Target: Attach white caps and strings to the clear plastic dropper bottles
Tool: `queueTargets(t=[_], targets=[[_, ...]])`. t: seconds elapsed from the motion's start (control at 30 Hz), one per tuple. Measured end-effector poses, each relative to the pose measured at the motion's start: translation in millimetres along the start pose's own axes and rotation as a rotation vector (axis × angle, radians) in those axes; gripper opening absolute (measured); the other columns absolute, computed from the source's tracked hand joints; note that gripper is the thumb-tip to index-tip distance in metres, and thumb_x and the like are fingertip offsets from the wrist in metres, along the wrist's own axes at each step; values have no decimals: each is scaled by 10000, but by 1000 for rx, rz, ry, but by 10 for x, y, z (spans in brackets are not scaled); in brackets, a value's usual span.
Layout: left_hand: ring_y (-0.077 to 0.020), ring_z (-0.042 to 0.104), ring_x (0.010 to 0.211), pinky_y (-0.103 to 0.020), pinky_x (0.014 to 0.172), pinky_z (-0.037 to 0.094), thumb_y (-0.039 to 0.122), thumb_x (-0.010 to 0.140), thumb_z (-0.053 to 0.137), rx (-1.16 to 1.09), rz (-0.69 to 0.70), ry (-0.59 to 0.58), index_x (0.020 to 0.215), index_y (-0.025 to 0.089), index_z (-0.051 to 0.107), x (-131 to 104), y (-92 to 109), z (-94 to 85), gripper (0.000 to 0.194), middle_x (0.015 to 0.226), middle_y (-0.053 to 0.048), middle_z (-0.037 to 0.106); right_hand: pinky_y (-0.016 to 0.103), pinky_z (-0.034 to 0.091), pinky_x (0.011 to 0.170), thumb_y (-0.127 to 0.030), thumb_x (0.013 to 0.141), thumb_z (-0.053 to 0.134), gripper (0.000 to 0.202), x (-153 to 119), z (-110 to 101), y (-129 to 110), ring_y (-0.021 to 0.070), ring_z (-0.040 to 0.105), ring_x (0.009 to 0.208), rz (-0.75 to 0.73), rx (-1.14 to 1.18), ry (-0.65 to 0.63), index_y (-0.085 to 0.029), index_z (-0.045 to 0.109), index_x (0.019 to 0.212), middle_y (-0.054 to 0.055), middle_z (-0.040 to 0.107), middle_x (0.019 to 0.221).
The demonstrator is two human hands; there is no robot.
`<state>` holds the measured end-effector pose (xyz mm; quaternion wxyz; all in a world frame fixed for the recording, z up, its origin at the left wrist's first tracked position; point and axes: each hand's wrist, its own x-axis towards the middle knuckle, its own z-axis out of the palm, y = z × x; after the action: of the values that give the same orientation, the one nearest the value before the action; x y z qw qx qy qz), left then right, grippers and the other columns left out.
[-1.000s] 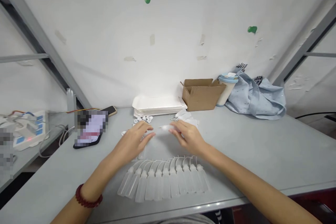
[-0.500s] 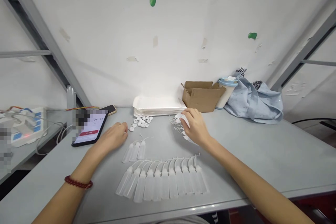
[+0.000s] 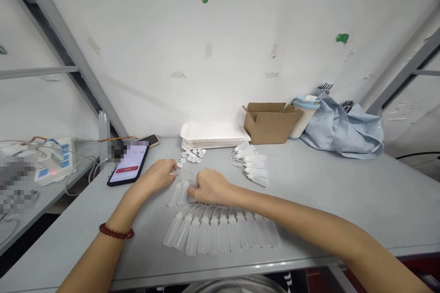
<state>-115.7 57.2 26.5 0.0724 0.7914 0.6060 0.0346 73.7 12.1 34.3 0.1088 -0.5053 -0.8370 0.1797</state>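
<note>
My right hand [image 3: 211, 187] is curled closed at the right end of a short row of small translucent plastic bottles [image 3: 174, 194] with thin tubes. A bottle there is partly hidden by its thumb and fingers. Beside the small white caps [image 3: 194, 155], my left hand [image 3: 160, 175] has its fingertips drawn together; whatever lies between them is too small to make out. Nearer the front edge lies a longer row of the same bottles [image 3: 213, 236], their tubes partly covered by my right forearm. A loose pile of bottles [image 3: 256, 162] rests farther back on the right.
Along the wall stand a stack of white trays [image 3: 215, 135], an open cardboard box [image 3: 268, 126], a lidded cup [image 3: 302, 119] and a light blue bag [image 3: 343, 132]. Two phones, one of them a large lit phone [image 3: 129, 167], and a power strip [image 3: 57, 165] are on the left.
My right hand has gone from the bottle pile to the short row, moving left and nearer, and has closed. My left hand stays by the caps. The view has shifted slightly.
</note>
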Motion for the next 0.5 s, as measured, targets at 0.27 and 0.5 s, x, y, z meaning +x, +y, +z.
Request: queueTargets(t=[0.27, 0.5], targets=[[-276, 624, 793, -322, 689, 428, 150, 630, 495, -111, 2, 11, 680, 174, 612, -7, 24, -30, 130, 727, -85, 658, 234, 237, 410, -305, 716, 544, 333, -112, -90, 256, 89, 370, 403, 83, 221, 54, -181, 417, 434, -14, 429, 425], [-157, 612, 698, -279, 695, 476, 426, 780, 577, -820, 118, -48, 860, 182, 566, -180, 480, -258, 257, 778, -14, 638, 199, 326, 496, -263, 750, 564, 181, -454, -336, 679, 80, 440, 508, -109, 386, 282, -166, 494, 613, -35, 497, 543]])
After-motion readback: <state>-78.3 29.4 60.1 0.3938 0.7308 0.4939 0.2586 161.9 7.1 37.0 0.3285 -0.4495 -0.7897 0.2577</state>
